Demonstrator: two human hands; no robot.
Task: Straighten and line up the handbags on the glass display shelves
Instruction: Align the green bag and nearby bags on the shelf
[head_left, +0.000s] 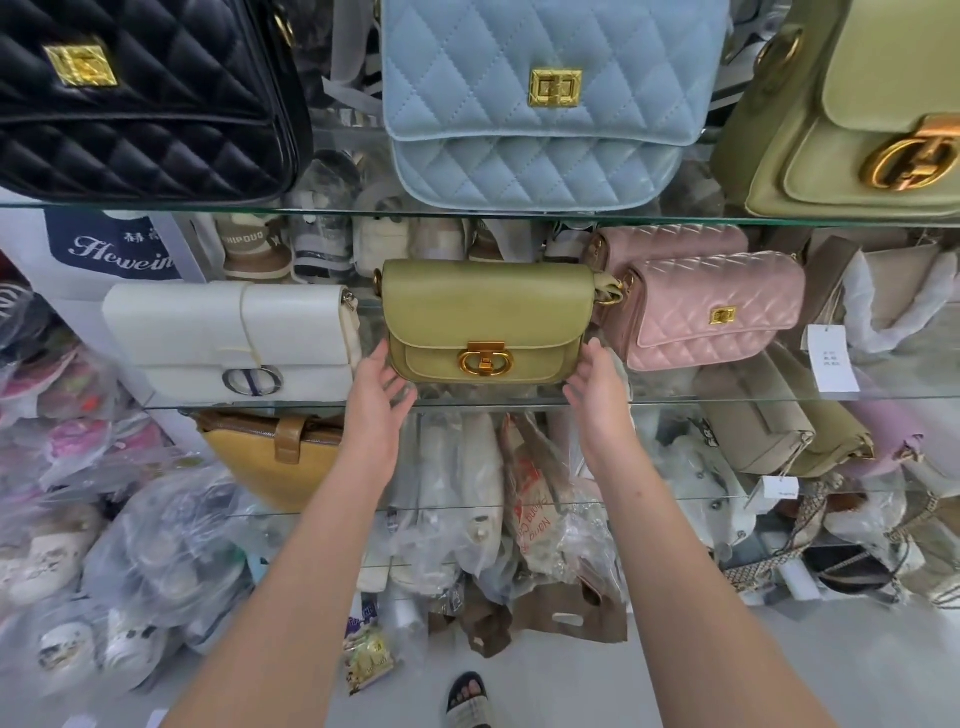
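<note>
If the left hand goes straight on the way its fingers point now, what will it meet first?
Most likely the lower left corner of the small green handbag. The left hand is open just beside it, but depth is unclear.

Head-worn view, close, downward onto shelves (727, 399)

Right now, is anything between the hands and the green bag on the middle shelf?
Nothing visible. The left hand and right hand flank the green bag at its lower corners; the white bag and pink bag sit beside it.

Clasp bag (483, 312) on middle shelf (493, 400); wide bag (228, 338) left, quilted bag (711, 312) right.
</note>
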